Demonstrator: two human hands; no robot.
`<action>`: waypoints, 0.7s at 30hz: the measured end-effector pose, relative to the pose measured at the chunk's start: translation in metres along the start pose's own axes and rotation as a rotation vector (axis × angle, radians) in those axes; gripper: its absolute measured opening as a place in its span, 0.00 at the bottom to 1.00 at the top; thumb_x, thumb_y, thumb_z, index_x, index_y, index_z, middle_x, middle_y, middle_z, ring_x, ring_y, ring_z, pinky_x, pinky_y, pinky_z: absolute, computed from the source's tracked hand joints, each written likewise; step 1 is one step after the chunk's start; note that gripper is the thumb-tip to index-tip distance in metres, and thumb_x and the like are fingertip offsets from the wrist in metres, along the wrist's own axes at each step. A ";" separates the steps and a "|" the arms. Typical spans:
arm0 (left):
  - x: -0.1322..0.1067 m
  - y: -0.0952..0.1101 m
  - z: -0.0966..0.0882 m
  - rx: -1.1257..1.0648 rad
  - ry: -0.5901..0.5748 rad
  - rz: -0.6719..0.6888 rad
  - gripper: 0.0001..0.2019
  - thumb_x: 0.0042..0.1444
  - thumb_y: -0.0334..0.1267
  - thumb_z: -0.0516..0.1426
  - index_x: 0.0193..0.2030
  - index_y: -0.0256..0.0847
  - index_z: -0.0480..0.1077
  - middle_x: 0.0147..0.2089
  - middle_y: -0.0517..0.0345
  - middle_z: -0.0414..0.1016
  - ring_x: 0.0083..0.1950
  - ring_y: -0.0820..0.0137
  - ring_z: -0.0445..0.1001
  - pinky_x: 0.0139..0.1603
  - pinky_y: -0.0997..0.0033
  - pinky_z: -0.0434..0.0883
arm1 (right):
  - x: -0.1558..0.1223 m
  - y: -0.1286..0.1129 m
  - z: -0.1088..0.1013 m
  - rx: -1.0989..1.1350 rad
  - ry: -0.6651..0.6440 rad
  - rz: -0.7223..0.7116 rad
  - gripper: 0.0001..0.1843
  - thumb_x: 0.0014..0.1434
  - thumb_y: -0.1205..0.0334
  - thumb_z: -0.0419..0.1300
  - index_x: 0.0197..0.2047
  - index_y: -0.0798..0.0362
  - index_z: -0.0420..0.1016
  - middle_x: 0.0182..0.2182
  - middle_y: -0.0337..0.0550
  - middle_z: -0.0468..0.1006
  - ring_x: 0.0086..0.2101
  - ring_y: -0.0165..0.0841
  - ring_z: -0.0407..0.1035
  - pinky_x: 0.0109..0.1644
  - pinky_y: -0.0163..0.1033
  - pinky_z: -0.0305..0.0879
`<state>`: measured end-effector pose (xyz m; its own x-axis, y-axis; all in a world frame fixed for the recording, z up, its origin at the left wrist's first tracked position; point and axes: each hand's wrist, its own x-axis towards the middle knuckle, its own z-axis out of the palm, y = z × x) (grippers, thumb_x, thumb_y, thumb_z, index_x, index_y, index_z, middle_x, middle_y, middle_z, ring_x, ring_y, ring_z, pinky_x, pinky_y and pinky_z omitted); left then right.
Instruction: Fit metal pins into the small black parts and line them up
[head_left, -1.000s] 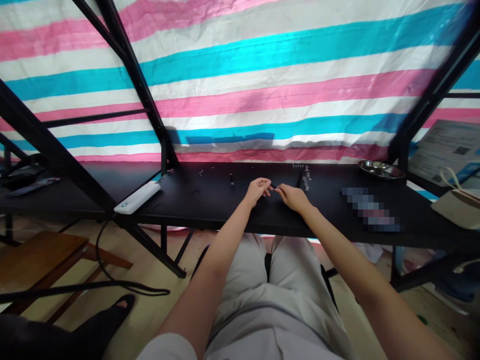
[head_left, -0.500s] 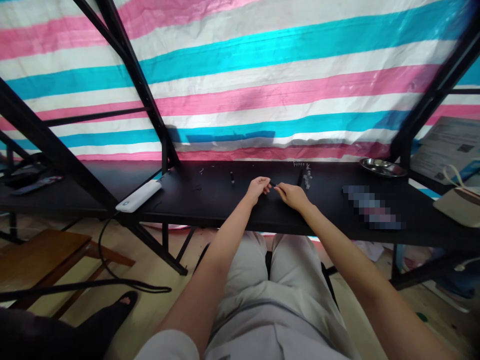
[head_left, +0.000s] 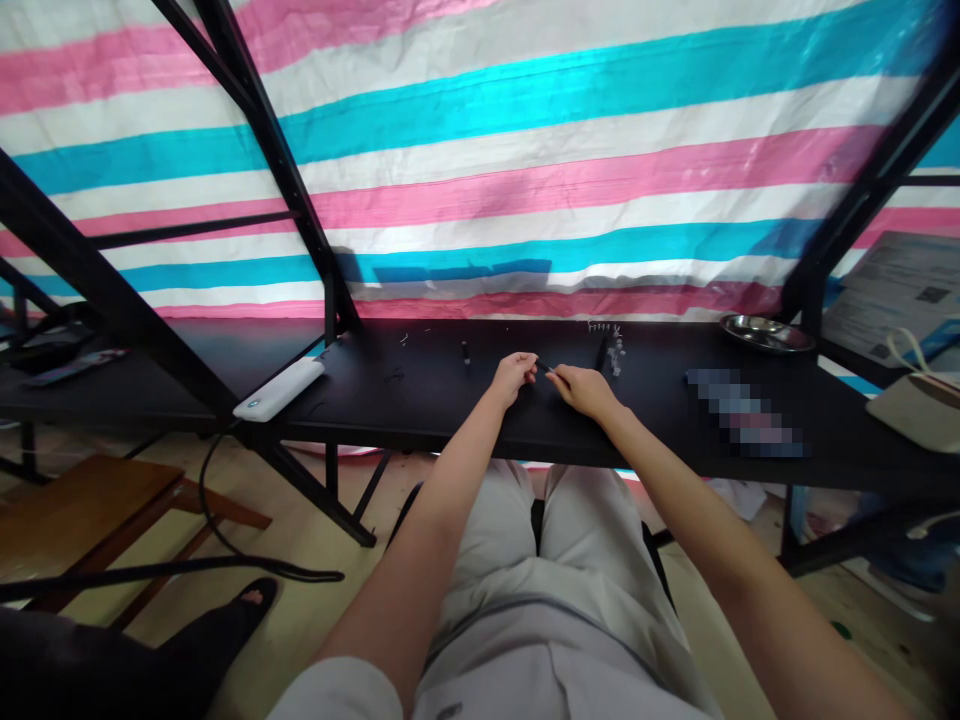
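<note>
Both my hands meet over the middle of the black table (head_left: 420,410). My left hand (head_left: 513,376) is curled, its fingertips pinched on one end of a small dark part (head_left: 543,367). My right hand (head_left: 583,390) is closed as well, pinching the other end of that same part. What the part is, I cannot make out. Just beyond my right hand lie a short black stick (head_left: 601,353) and a cluster of small clear and metal pieces (head_left: 615,352). Another small black piece (head_left: 465,354) lies left of my left hand.
A white power bank (head_left: 279,389) with a black cable sits at the table's left front edge. A metal dish (head_left: 765,333) stands at the back right, papers and a bag beyond it. Black frame struts cross left and right. A wooden stool (head_left: 82,520) stands lower left.
Both hands stay together on the small part with only slight finger movement. The view has drifted a little.
</note>
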<state>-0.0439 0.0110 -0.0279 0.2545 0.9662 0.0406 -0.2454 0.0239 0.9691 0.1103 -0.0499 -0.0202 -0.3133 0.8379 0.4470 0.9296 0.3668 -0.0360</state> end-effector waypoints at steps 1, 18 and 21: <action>0.000 0.000 0.000 -0.003 0.001 0.001 0.05 0.53 0.34 0.57 0.30 0.35 0.66 0.20 0.64 0.64 0.19 0.81 0.62 0.24 0.79 0.61 | 0.000 0.001 0.001 -0.001 0.006 -0.003 0.21 0.65 0.51 0.41 0.35 0.53 0.70 0.31 0.46 0.77 0.29 0.33 0.69 0.29 0.35 0.49; -0.002 0.002 -0.001 -0.085 0.038 0.021 0.05 0.54 0.32 0.56 0.30 0.34 0.65 0.20 0.64 0.63 0.19 0.81 0.62 0.25 0.78 0.62 | -0.005 0.004 -0.001 0.064 0.057 0.014 0.20 0.64 0.52 0.43 0.39 0.52 0.72 0.32 0.43 0.78 0.31 0.32 0.70 0.31 0.34 0.53; -0.005 0.005 0.001 -0.057 0.004 0.018 0.06 0.52 0.34 0.58 0.30 0.34 0.65 0.20 0.64 0.64 0.19 0.81 0.62 0.25 0.78 0.61 | -0.004 0.007 0.003 0.090 0.059 0.007 0.18 0.64 0.53 0.45 0.44 0.51 0.72 0.36 0.44 0.78 0.34 0.32 0.71 0.32 0.33 0.56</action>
<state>-0.0451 0.0054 -0.0230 0.2459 0.9676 0.0572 -0.3033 0.0208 0.9527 0.1175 -0.0496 -0.0246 -0.2928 0.8163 0.4979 0.9095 0.3984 -0.1183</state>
